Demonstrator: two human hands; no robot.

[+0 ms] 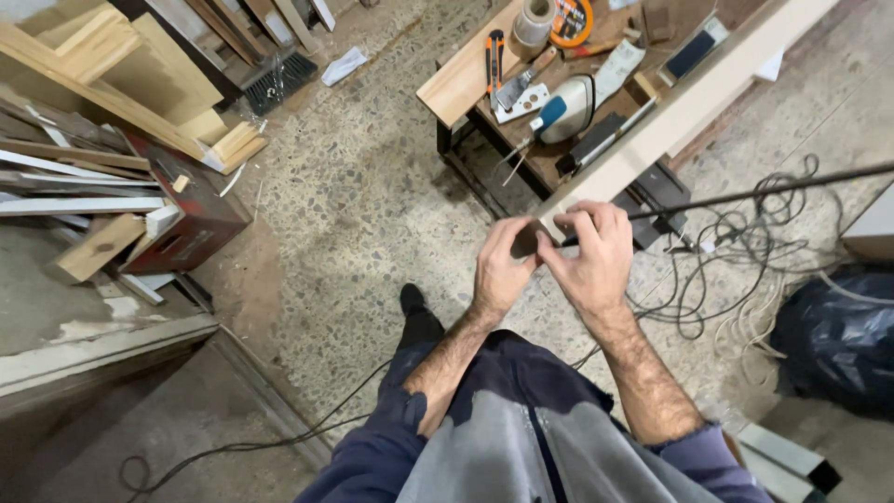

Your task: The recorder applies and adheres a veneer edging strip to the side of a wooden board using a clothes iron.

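Note:
Both my hands meet at the near end of a long pale wooden board (pixel 691 101) that lies along the workbench edge. My left hand (pixel 503 265) pinches a small dark flat piece (pixel 527 239) against the board's end. My right hand (pixel 589 251) grips the same dark piece and the board's end from the right, fingers curled over it. What the dark piece is cannot be made out. A thin dark rod or cable (pixel 773 189) runs from beside my right hand off to the right.
The workbench (pixel 466 79) holds pliers with orange handles (pixel 494 58), tape rolls (pixel 535 19), a screwdriver and small tools. Tangled cables (pixel 736 261) lie on the speckled floor at right by a dark bag (pixel 833 335). Wooden offcuts and a red box (pixel 191 210) stand left.

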